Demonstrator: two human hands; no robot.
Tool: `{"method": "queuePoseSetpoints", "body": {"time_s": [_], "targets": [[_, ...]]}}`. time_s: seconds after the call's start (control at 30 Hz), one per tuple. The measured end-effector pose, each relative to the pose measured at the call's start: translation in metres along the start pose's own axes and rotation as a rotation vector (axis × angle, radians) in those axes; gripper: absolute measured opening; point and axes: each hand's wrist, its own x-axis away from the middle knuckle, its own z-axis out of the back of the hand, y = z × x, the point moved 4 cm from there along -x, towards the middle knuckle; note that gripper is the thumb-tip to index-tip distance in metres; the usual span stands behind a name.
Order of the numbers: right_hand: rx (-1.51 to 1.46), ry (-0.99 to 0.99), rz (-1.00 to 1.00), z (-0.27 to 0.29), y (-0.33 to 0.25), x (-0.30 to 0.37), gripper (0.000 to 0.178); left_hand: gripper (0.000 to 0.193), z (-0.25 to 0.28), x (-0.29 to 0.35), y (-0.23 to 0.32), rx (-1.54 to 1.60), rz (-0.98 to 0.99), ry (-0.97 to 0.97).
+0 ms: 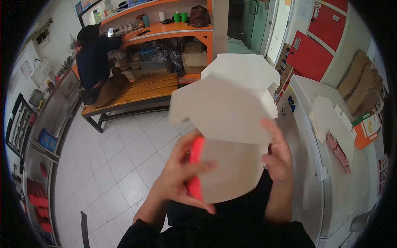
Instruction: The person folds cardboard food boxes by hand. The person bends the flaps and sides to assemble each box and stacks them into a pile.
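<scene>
Orange shelving (178, 31) stands at upper left beside a seated person (95, 62). At center, a pale carton (227, 107) spans two separated hands: left hand (178, 167) clasping its red edge (197, 151), right hand (280, 159) curled at its right edge.

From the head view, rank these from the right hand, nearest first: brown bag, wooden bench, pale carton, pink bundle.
From the right hand:
1. Pale carton: immediately left of it
2. Pink bundle: to the right, on the white appliance
3. Wooden bench: ahead and left
4. Brown bag: beyond the bench, on the orange counter
</scene>
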Motion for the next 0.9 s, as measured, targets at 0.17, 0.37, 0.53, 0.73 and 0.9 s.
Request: {"method": "queuePoseSetpoints", "body": {"time_s": [0.17, 0.37, 0.53, 0.73, 0.9], "targets": [[-0.068, 0.353, -0.057, 0.020, -0.010, -0.012, 0.057, 0.053, -0.044, -0.033, 0.028, -0.128, -0.298, -0.088], [0.885, 0.437, 0.241, 0.104, -0.021, -0.040, 0.053, 0.055, -0.070, -0.070, 0.033, -0.050, -0.295, -0.061], [0.665, 0.510, 0.276, 0.110, -0.058, -0.109, 0.042, 0.061, -0.035, -0.090, -0.037, -0.054, -0.148, 0.304], [0.865, 0.152, -0.006, 0.170, -0.004, -0.192, 0.040, 0.052, -0.025, -0.087, -0.174, -0.080, 0.549, 0.115], [1.285, 0.093, 0.239, 0.108, -0.018, -0.185, 0.033, 0.049, -0.022, -0.077, -0.197, -0.139, 0.471, -0.001]]}}
